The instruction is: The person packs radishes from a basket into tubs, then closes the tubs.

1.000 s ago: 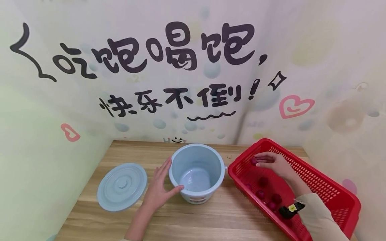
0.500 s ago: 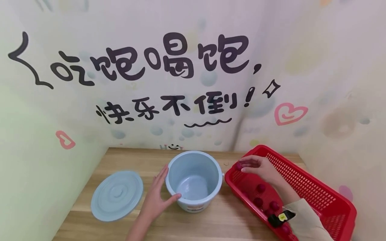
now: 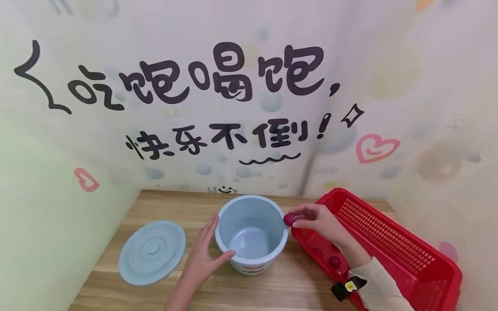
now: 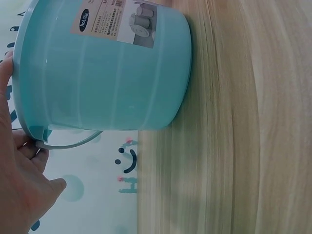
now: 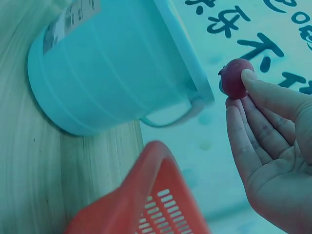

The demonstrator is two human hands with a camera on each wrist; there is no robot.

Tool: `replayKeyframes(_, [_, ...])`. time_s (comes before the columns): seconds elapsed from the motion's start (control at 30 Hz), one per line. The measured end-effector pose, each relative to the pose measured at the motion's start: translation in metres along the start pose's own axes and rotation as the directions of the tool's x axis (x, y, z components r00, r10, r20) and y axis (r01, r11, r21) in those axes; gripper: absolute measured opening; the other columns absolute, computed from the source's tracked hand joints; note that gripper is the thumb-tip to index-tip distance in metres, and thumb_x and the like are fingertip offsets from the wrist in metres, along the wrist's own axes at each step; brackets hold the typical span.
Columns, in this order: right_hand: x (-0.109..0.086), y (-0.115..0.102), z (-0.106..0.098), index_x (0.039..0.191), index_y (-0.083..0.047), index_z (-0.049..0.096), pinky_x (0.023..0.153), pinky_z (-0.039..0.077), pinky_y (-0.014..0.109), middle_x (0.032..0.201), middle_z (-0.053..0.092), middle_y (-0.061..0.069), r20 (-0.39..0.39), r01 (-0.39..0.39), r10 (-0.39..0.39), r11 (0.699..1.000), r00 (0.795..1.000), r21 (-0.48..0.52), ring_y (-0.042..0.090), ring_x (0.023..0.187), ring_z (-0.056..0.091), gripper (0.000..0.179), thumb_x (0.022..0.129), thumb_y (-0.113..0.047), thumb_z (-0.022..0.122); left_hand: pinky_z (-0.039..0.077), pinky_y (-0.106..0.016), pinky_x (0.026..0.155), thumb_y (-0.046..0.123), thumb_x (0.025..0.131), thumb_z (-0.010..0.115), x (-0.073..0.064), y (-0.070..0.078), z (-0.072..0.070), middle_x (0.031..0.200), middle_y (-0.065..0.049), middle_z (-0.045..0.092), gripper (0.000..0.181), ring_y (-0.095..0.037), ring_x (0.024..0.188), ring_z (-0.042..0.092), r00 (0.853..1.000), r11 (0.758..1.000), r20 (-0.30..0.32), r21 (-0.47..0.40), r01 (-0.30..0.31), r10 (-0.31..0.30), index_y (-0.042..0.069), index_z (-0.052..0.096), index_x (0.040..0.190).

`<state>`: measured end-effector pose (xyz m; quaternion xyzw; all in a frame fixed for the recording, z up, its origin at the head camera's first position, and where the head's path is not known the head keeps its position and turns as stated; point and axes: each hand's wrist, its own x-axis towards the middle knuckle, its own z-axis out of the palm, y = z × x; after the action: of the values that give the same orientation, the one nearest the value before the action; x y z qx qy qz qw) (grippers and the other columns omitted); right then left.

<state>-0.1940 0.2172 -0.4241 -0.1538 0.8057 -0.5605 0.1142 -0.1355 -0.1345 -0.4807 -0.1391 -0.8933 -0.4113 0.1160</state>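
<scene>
A pale blue bucket stands upright on the wooden table, its inside bare in the head view. My left hand holds its left rim, thumb at the near edge and fingers farther back. In the left wrist view, fingers lie by the bail handle. Between thumb and fingertips, my right hand pinches a small dark-red round fruit, its little calyx showing in the right wrist view. That fruit is at the bucket's right rim, overlapping it in the head view.
To the right is a long red perforated basket with several more fruits, partly hidden by the right arm. A round blue lid lies flat at the left. A lettered wall closes off the table's back.
My right hand has brought the fruit leftward, out of the red basket and over to the bucket's rim. My left hand stays on the bucket; the head view tilted slightly.
</scene>
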Motion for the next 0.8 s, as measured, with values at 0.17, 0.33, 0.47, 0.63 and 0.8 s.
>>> replayKeyframes(0.17, [0.000,-0.003,0.012,0.128,-0.003,0.064,0.085,0.063,0.028,0.120,0.071,0.018,0.017,0.016,-0.016,1.000,1.000,0.002,0.018,0.101,0.073,0.048,0.086,-0.022,0.078,-0.005,-0.002,0.115,0.045,0.078,0.082,-0.002,-0.001,0.001,0.163,-0.007,0.033,0.098,-0.037,0.148,0.035,1.000,1.000,-0.012,0.016,-0.005,0.006,0.012,0.033,0.156])
replayKeyframes(0.33, [0.002,-0.006,0.017,0.127,-0.001,0.064,0.084,0.063,0.028,0.119,0.071,0.019,0.026,0.042,-0.042,0.999,0.999,-0.005,0.021,0.101,0.073,0.047,0.087,-0.021,0.077,-0.005,-0.001,0.115,0.043,0.077,0.082,0.000,0.001,0.001,0.164,-0.004,0.032,0.098,-0.035,0.148,0.034,1.000,1.000,-0.014,0.003,-0.011,0.011,0.013,0.032,0.156])
replayKeyframes(0.47, [0.005,-0.007,0.018,0.126,0.001,0.065,0.086,0.062,0.026,0.119,0.071,0.020,0.042,0.046,-0.046,0.999,0.998,-0.016,0.028,0.104,0.072,0.043,0.089,-0.018,0.075,-0.006,-0.002,0.115,0.043,0.077,0.082,0.001,0.001,0.002,0.165,-0.002,0.030,0.099,-0.033,0.149,0.032,1.000,1.000,-0.008,0.008,0.011,-0.011,0.015,0.031,0.157])
replayKeyframes(0.63, [0.002,-0.008,0.015,0.125,-0.003,0.066,0.085,0.062,0.027,0.119,0.072,0.016,0.008,0.041,-0.040,0.998,0.999,-0.049,0.022,0.101,0.073,0.041,0.088,-0.016,0.076,-0.005,-0.005,0.117,0.043,0.078,0.081,0.002,0.001,0.003,0.165,-0.003,0.030,0.098,-0.034,0.149,0.032,1.000,1.000,-0.002,0.013,0.012,-0.012,0.014,0.031,0.157])
replayKeyframes(0.8, [-0.002,-0.007,0.012,0.125,-0.007,0.068,0.086,0.062,0.029,0.120,0.072,0.014,-0.010,0.033,-0.034,0.998,0.999,-0.056,0.018,0.100,0.074,0.040,0.088,-0.019,0.076,0.010,-0.033,0.128,0.043,0.077,0.082,0.001,0.000,0.001,0.165,-0.003,0.030,0.099,-0.035,0.149,0.033,1.000,0.999,0.001,0.032,0.016,-0.016,0.015,0.030,0.157])
